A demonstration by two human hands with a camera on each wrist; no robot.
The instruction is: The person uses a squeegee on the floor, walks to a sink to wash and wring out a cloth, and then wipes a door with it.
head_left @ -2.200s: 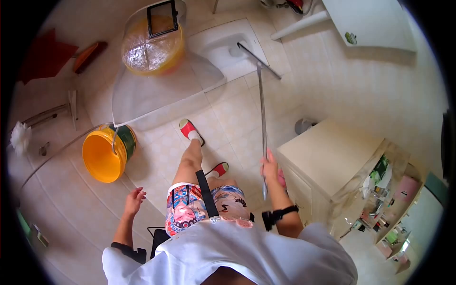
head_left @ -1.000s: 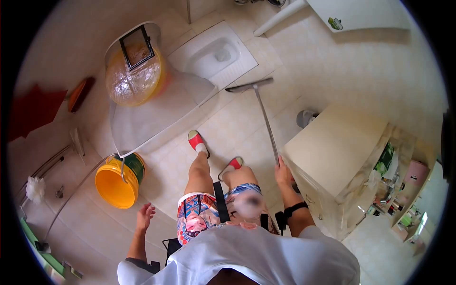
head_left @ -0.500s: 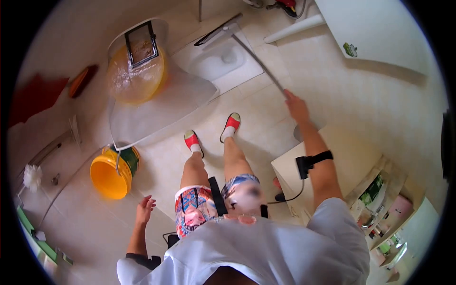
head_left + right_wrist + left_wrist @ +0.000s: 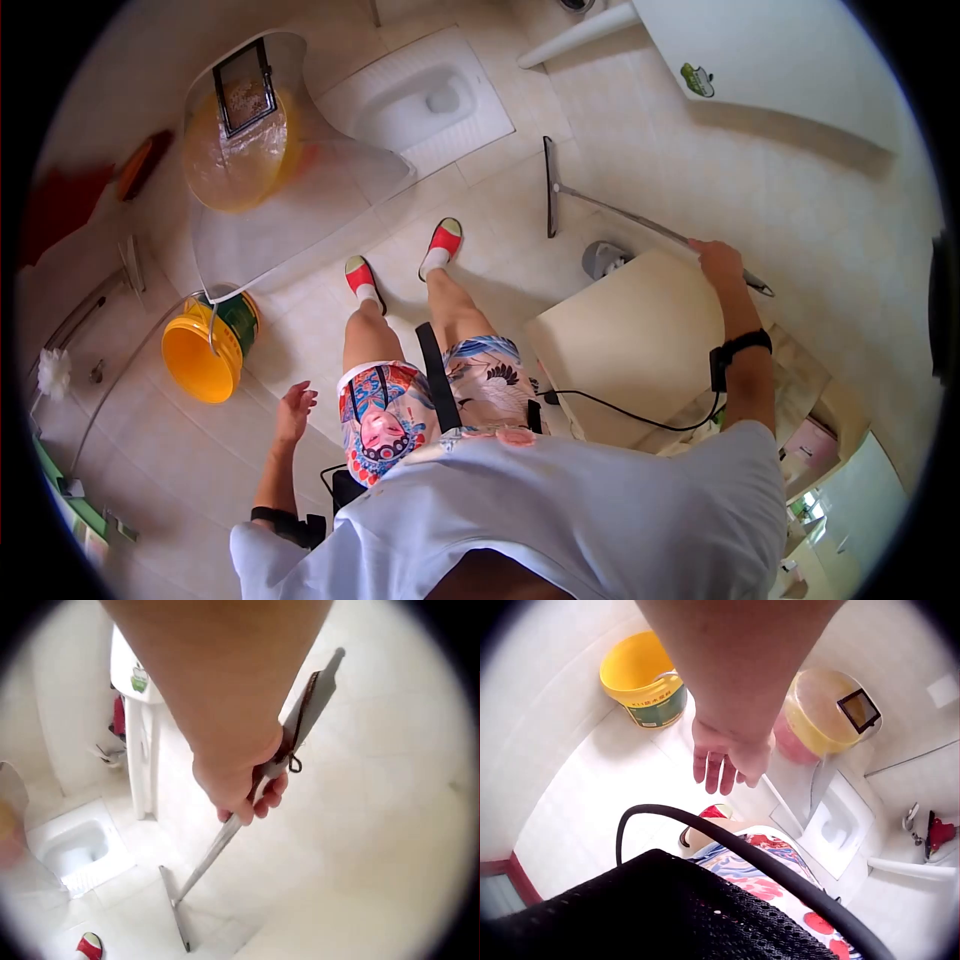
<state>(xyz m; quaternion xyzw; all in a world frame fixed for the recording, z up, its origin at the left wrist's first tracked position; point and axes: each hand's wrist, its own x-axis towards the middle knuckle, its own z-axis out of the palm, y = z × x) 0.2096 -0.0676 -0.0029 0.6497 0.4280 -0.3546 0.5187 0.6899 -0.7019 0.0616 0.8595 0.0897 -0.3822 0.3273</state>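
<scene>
One squeegee [image 4: 208, 860] in my curled right fingers [image 4: 278, 787] | blade [image 4: 550, 200] beyond them | left fingers [image 4: 713, 774] slightly spread | grip made, release left

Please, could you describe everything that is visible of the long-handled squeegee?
The squeegee is T-shaped: a slim, grey, metallic-looking handle and a narrow, dark-edged crossbar. Brown cord is tied at the grip. The right hand's fingers curl round the slanting handle; the crossbar appears to rest on the floor, between squat toilet and grey bin.

The yellow bucket [image 4: 634, 688] bears "K11", followed by small Chinese characters, in red.
</scene>
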